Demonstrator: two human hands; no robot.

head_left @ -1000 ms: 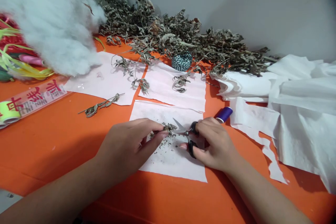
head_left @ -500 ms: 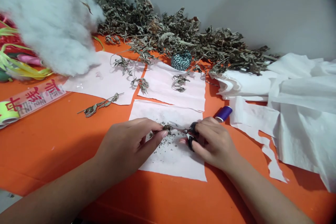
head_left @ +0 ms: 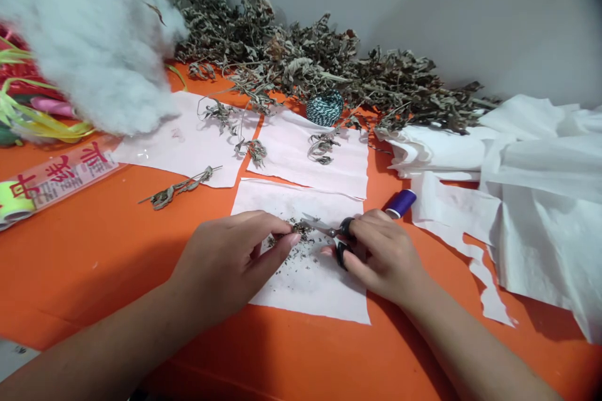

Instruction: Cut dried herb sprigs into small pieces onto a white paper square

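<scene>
Between thumb and forefinger, my left hand [head_left: 235,250] pinches a small bit of dried leaf [head_left: 295,229] over a white sheet [head_left: 324,294]. My right hand [head_left: 383,250] has its fingers in the black handles of a small pair of scissors [head_left: 333,233]. The blades are parted and point left, close to my left fingertips. Dark leaf crumbs [head_left: 301,255] lie scattered on the sheet beneath both hands. How much leaf the left fingers cover is hidden.
Dried leafy stems [head_left: 301,56] run along the wall, with a ball of twine [head_left: 324,108] before them. White stuffing [head_left: 94,44] is piled at left. A purple thread spool [head_left: 401,203] and crumpled white cloth [head_left: 540,213] lie right. A leafy sprig [head_left: 181,188] lies left.
The scissor blades have parted a little more, the upper one tilting upward. Both hands stay in nearly the same place.
</scene>
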